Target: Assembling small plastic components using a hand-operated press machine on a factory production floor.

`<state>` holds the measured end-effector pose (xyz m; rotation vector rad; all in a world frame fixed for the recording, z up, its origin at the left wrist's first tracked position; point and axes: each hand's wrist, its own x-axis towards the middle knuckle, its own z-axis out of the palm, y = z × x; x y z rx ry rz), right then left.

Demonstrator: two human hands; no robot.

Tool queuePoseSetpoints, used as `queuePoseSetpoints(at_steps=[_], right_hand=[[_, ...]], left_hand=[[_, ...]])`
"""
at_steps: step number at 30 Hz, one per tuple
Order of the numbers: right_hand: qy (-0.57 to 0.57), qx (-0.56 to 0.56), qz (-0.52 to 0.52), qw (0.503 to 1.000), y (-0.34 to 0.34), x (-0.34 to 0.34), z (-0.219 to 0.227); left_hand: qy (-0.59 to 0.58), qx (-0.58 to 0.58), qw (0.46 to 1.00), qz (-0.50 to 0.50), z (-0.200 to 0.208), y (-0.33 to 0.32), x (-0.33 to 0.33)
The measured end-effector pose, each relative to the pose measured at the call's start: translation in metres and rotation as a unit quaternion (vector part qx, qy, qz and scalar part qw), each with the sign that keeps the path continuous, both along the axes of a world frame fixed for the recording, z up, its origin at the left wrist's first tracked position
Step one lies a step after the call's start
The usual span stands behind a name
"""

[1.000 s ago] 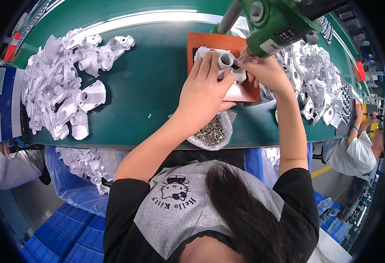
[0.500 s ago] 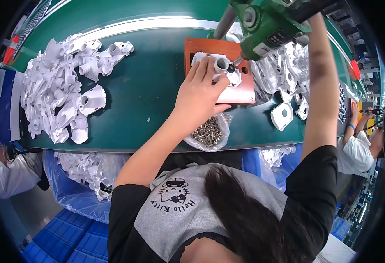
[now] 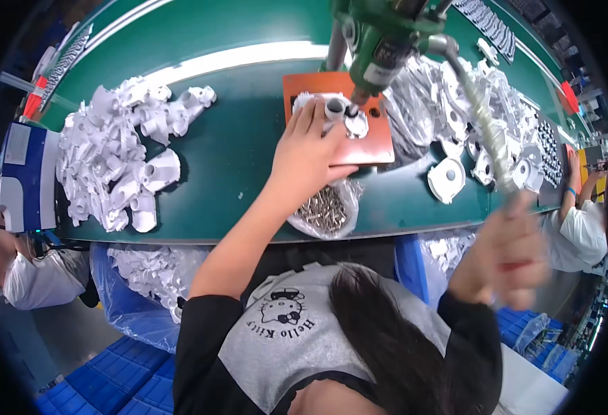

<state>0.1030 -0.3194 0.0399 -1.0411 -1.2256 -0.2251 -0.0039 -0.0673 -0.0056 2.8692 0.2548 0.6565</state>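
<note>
My left hand (image 3: 302,153) holds a white plastic part (image 3: 357,127) with a round upright tube down on an orange plate (image 3: 370,153). The fingers lie over the part's left side. Above it stands a green hand press (image 3: 380,52), its ram tip close to a small black piece on the part; whether they touch I cannot tell. My right hand (image 3: 515,252), blurred by motion, is wrapped round the end of the press's lever (image 3: 485,124), which is covered in pale film and pulled down toward me.
A clear bag of small metal screws or pins (image 3: 325,211) lies near the bench edge. White parts are heaped in a pile (image 3: 103,159) on the left, with more parts (image 3: 448,178) on the right. Lined bins (image 3: 138,311) sit below. A person (image 3: 572,235) works at far right.
My right hand has swung the press lever down and toward me, from above the press to the bench's near edge. The ram has come lower. My left hand stays on the white part.
</note>
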Motion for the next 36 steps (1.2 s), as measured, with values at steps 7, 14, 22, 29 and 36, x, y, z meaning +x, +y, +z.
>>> queuePoseSetpoints(at_steps=[7, 14, 22, 29, 36], right_hand=[[-0.127, -0.087, 0.115, 0.981, 0.010, -0.008, 0.062], [0.421, -0.033, 0.267, 0.866, 0.189, 0.116, 0.192], [0.242, -0.120, 0.000, 0.963, 0.102, 0.086, 0.062], [0.035, -0.379, -0.323, 0.867, -0.005, 0.053, -0.006], [-0.130, -0.495, -0.452, 0.731, -0.006, 0.008, -0.077]], left_hand=[[-0.031, -0.110, 0.993, 0.000, 0.005, 0.007, -0.028], [-0.008, -0.003, 0.993, -0.114, 0.009, 0.067, 0.007], [-0.037, 0.015, 0.990, 0.137, 0.051, 0.092, 0.018], [-0.154, -0.046, 0.972, 0.169, -0.015, 0.168, 0.037], [0.299, 0.077, 0.904, 0.294, -0.030, 0.268, -0.076]])
